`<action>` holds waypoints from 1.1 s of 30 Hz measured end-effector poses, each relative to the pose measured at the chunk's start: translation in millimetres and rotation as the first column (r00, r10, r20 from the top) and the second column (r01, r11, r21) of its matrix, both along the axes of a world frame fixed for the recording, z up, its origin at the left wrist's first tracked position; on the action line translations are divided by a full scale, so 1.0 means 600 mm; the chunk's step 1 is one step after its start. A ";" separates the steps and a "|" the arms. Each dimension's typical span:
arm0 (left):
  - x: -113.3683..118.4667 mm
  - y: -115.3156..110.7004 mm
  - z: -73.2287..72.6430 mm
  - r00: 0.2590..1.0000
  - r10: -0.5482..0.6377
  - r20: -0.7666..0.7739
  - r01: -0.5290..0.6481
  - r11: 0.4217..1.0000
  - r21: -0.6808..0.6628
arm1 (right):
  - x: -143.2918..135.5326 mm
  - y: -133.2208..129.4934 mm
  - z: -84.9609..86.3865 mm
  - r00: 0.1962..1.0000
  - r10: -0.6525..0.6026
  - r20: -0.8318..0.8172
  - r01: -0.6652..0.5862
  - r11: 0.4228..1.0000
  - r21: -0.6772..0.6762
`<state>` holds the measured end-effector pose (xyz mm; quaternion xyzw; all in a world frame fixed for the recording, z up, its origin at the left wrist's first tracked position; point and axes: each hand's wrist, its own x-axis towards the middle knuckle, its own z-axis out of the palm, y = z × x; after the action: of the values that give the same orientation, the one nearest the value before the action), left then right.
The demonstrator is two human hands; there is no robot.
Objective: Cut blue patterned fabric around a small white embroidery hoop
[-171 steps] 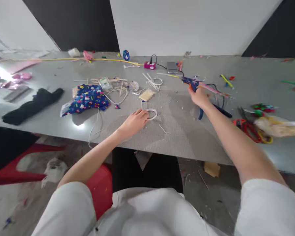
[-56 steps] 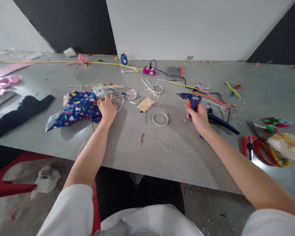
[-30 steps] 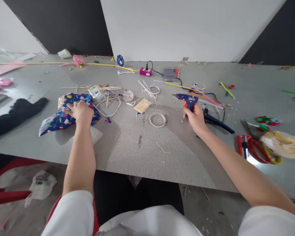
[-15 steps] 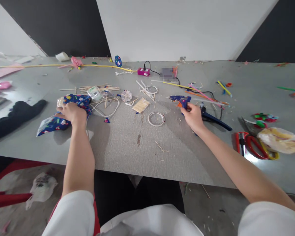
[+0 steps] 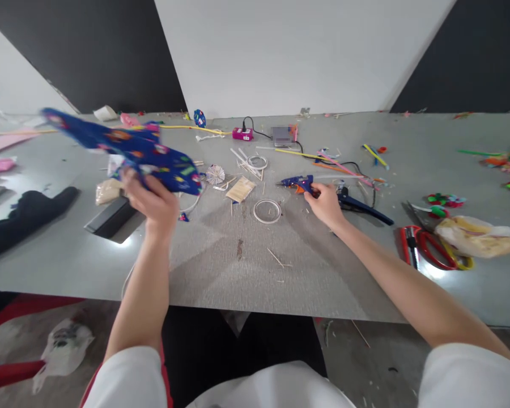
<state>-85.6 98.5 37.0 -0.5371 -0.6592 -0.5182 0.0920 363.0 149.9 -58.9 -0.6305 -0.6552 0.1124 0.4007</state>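
Observation:
My left hand (image 5: 148, 198) is closed on a piece of blue patterned fabric (image 5: 140, 150), lifted above the table's left side and slightly blurred. Below it lie a dark box-shaped object (image 5: 114, 218) and a small beige packet (image 5: 108, 191). A blue glue gun (image 5: 298, 182) is in my right hand (image 5: 325, 205), its nozzle pointing left, low over the table. Left of the nozzle are a ring of white tape (image 5: 267, 211), a small panel of wooden sticks (image 5: 240, 189) and a pleated paper rosette (image 5: 215, 174).
Scissors with red handles (image 5: 436, 252) and a plastic bag (image 5: 476, 237) lie at the right. Behind the glue gun, a black cord runs to a purple power socket (image 5: 242, 134) at the back. Dark cloth (image 5: 29, 215) lies at the far left.
My left hand has raised the blue fabric off the table, uncovering the dark box-shaped object beneath. My right hand keeps its hold on the glue gun; the view has shifted slightly.

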 end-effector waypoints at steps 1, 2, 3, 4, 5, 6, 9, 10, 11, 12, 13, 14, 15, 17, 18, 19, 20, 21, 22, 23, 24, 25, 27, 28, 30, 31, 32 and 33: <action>0.025 -0.002 -0.013 0.992 -0.057 -0.110 0.060 0.998 0.026 | -0.004 -0.007 0.007 1.000 -0.030 0.007 0.030 0.999 0.039; 0.051 -0.003 -0.026 0.950 -0.208 -0.231 0.213 0.977 -0.002 | -0.009 -0.014 0.015 0.998 -0.057 0.021 0.055 0.994 0.091; 0.076 -0.003 -0.037 0.859 -0.386 -0.337 0.384 0.920 -0.074 | -0.013 -0.020 0.024 0.996 -0.073 0.045 0.066 0.987 0.146; 0.098 -0.002 -0.048 0.767 -0.510 -0.389 0.491 0.857 -0.156 | -0.017 -0.023 0.034 0.995 -0.069 0.077 0.053 0.981 0.188; 0.117 -0.001 -0.058 0.688 -0.593 -0.419 0.546 0.803 -0.240 | -0.021 -0.022 0.043 0.992 -0.046 0.116 0.021 0.978 0.209; 0.133 0.002 -0.068 0.650 -0.626 -0.430 0.561 0.778 -0.285 | -0.024 -0.014 0.052 0.987 -0.012 0.159 -0.022 0.978 0.206; 0.160 0.011 -0.097 0.623 -0.663 -0.415 0.545 0.748 -0.379 | -0.031 0.049 0.070 0.962 0.061 0.268 -0.096 0.988 0.120; 0.164 0.014 -0.105 0.629 -0.672 -0.392 0.543 0.740 -0.397 | -0.034 0.082 0.074 0.955 0.063 0.291 -0.089 0.993 0.075; 0.166 0.016 -0.113 0.643 -0.676 -0.360 0.547 0.734 -0.403 | -0.038 0.119 0.077 0.953 0.052 0.299 -0.063 0.998 0.027; 0.167 0.018 -0.118 0.659 -0.679 -0.323 0.554 0.729 -0.401 | -0.043 0.158 0.080 0.956 0.028 0.293 -0.021 0.999 -0.027; 0.167 0.019 -0.122 0.673 -0.683 -0.285 0.565 0.723 -0.398 | -0.049 0.198 0.082 0.960 0.006 0.280 0.018 0.996 -0.082; 0.167 0.020 -0.124 0.684 -0.687 -0.246 0.577 0.716 -0.393 | -0.055 0.237 0.084 0.967 -0.013 0.255 0.048 0.990 -0.133; 0.167 0.019 -0.124 0.691 -0.692 -0.209 0.590 0.706 -0.391 | -0.062 0.275 0.086 0.977 -0.033 0.211 0.074 0.979 -0.189; 0.166 0.018 -0.123 0.696 -0.703 -0.147 0.614 0.688 -0.387 | -0.076 0.341 0.087 0.990 -0.089 0.105 0.117 0.948 -0.297; 0.165 0.017 -0.122 0.696 -0.707 -0.126 0.623 0.681 -0.385 | -0.082 0.369 0.085 0.987 -0.139 0.077 0.157 0.930 -0.332; 0.164 0.016 -0.121 0.694 -0.711 -0.114 0.629 0.676 -0.384 | -0.089 0.395 0.082 0.979 -0.192 0.070 0.204 0.912 -0.356; 0.163 0.015 -0.120 0.691 -0.714 -0.108 0.634 0.671 -0.384 | -0.095 0.417 0.078 0.970 -0.229 0.075 0.241 0.901 -0.360; 0.163 0.015 -0.120 0.689 -0.717 -0.107 0.636 0.669 -0.384 | -0.101 0.436 0.073 0.964 -0.251 0.089 0.266 0.893 -0.363; 0.162 0.015 -0.120 0.688 -0.717 -0.108 0.637 0.669 -0.384 | -0.107 0.453 0.069 0.960 -0.261 0.101 0.280 0.888 -0.366; 0.162 0.015 -0.120 0.688 -0.718 -0.109 0.637 0.669 -0.383 | -0.113 0.467 0.064 0.960 -0.259 0.105 0.279 0.888 -0.366; 0.162 0.015 -0.120 0.688 -0.718 -0.109 0.638 0.670 -0.380 | -0.119 0.479 0.061 0.962 -0.254 0.097 0.271 0.890 -0.367; 0.162 0.015 -0.120 0.687 -0.718 -0.108 0.640 0.669 -0.378 | -0.124 0.488 0.058 0.964 -0.254 0.073 0.263 0.893 -0.366; 0.163 0.016 -0.120 0.684 -0.721 -0.108 0.643 0.667 -0.376 | -0.133 0.501 0.055 0.963 -0.270 0.003 0.253 0.900 -0.354; 0.163 0.016 -0.120 0.683 -0.722 -0.109 0.643 0.666 -0.378 | -0.137 0.505 0.055 0.958 -0.286 -0.018 0.262 0.899 -0.349; 0.164 0.016 -0.119 0.683 -0.722 -0.109 0.643 0.666 -0.378 | -0.142 0.510 0.055 0.945 -0.327 0.000 0.305 0.881 -0.361; 0.164 0.016 -0.119 0.682 -0.723 -0.109 0.644 0.664 -0.379 | -0.143 0.512 0.055 0.939 -0.344 0.029 0.330 0.868 -0.371; 0.164 0.016 -0.118 0.679 -0.726 -0.109 0.646 0.662 -0.380 | -0.144 0.513 0.055 0.932 -0.358 0.058 0.352 0.854 -0.383; 0.165 0.016 -0.117 0.676 -0.729 -0.109 0.648 0.658 -0.384 | -0.145 0.515 0.055 0.926 -0.371 0.075 0.369 0.842 -0.393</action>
<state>13.2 107.9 -33.1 -0.8166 -0.4599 -0.3290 -0.1161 275.9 458.9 -25.8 -0.8132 -0.4835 0.1658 0.2784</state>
